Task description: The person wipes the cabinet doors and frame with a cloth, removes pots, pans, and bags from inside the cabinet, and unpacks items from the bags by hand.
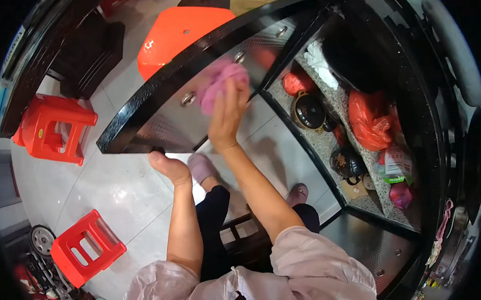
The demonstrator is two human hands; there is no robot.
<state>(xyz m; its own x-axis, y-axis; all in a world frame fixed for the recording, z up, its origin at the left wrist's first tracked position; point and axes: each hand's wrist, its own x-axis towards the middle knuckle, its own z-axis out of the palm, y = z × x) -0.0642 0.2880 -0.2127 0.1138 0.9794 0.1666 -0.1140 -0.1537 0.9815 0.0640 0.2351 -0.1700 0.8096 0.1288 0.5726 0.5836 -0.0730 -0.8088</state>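
Observation:
A black-framed cabinet door [151, 100] with a textured metallic inner panel stands swung open in front of me. My right hand [228, 114] presses a pink cloth [222, 85] against that panel, between the round metal fittings. The cloth is bunched under my fingers and slightly blurred. At the door's near lower edge, my left hand [170, 168] grips the frame, its fingers mostly hidden by the edge.
Right of the door, the open cabinet's speckled stone shelves [331, 105] hold a black lidded pot [309, 111], a dark teapot [347, 162] and red plastic bags [368, 123]. Red stools [56, 128] and an orange-red table [176, 34] stand to the left.

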